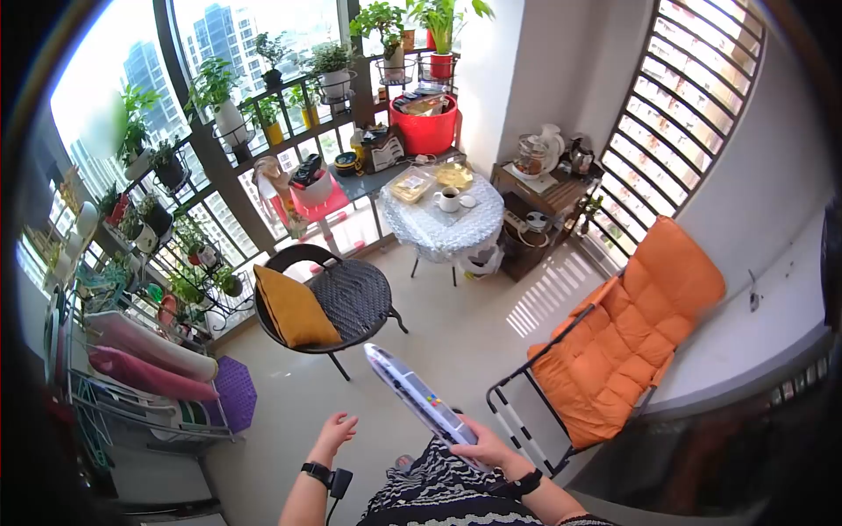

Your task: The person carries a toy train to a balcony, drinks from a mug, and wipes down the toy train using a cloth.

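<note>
My right hand (488,444) grips the near end of a long, slim, pale blue-and-white object (419,396) with dark markings and a small multicoloured logo on its side. It tilts up and away to the left in front of my body; its exact kind I cannot tell. My left hand (337,431) hangs in the air to the left of it, fingers apart and slightly bent, touching nothing. A black strap with a small box and a cable sits on the left wrist, and another dark strap on the right wrist.
Ahead stands a black woven chair (353,298) with a mustard cushion (296,309). Behind it is a round table (421,230) bearing a cup and food packs. An orange reclining chair (605,351) is at right, a drying rack (132,412) at left. Potted plants line the railing.
</note>
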Motion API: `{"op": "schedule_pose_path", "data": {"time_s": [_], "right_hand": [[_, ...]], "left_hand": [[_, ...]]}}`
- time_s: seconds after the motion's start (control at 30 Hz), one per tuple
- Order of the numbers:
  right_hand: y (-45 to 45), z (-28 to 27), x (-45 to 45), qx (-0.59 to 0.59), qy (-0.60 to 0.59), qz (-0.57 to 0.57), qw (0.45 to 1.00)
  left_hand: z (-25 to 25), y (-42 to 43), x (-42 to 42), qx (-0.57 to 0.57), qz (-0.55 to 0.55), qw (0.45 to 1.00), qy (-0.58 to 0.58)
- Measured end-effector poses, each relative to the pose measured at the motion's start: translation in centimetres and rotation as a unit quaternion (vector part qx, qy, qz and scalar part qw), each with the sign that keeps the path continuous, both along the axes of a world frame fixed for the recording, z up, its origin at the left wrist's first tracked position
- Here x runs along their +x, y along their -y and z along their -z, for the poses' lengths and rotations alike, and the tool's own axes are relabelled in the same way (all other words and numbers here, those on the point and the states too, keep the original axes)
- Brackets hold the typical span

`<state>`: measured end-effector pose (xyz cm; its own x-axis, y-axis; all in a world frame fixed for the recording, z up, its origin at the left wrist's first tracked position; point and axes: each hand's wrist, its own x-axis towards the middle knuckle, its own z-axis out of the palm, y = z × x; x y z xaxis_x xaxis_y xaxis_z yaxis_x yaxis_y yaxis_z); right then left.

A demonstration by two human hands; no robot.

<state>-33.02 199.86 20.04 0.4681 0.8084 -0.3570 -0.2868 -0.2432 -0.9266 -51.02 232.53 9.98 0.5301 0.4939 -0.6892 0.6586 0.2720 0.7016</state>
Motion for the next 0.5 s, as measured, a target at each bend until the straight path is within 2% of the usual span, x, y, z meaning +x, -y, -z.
{"op": "schedule_pose_path", "data": {"time_s": [0.03,0.07,0.1,0.2,0.27,0.33,0.5], "right_hand": [[-0.8,0.1,1.7,0.000,0.021,0.023,1.000],[-1.3,1.8,3.1,0.010,-0.011,0.043,0.999],[-1.7,2.2,4.8,0.004,-0.021,0.023,0.999],[-3.8,5.1,10.3,-0.011,0.004,0.037,0.999],[-5.2,4.6,13.4,-0.009,-0.009,0.017,1.000],[-7.9,0.5,16.2,-0.023,0.017,0.036,0.999],[-11.8,0.2,18.6,-0.019,-0.011,0.074,0.997]], "left_hand": [[0.5,-1.4,1.8,0.029,-0.004,1.000,-0.007],[2.2,-3.0,3.2,0.048,-0.017,0.999,-0.010],[2.8,-4.3,4.3,0.065,-0.036,0.997,-0.016],[4.1,-8.0,5.6,0.059,-0.148,0.987,-0.030],[5.7,-10.0,5.6,0.041,-0.197,0.979,-0.032],[5.7,-13.6,6.7,0.055,-0.285,0.956,-0.048],[6.9,-21.3,6.1,0.085,-0.352,0.930,-0.060]]}}
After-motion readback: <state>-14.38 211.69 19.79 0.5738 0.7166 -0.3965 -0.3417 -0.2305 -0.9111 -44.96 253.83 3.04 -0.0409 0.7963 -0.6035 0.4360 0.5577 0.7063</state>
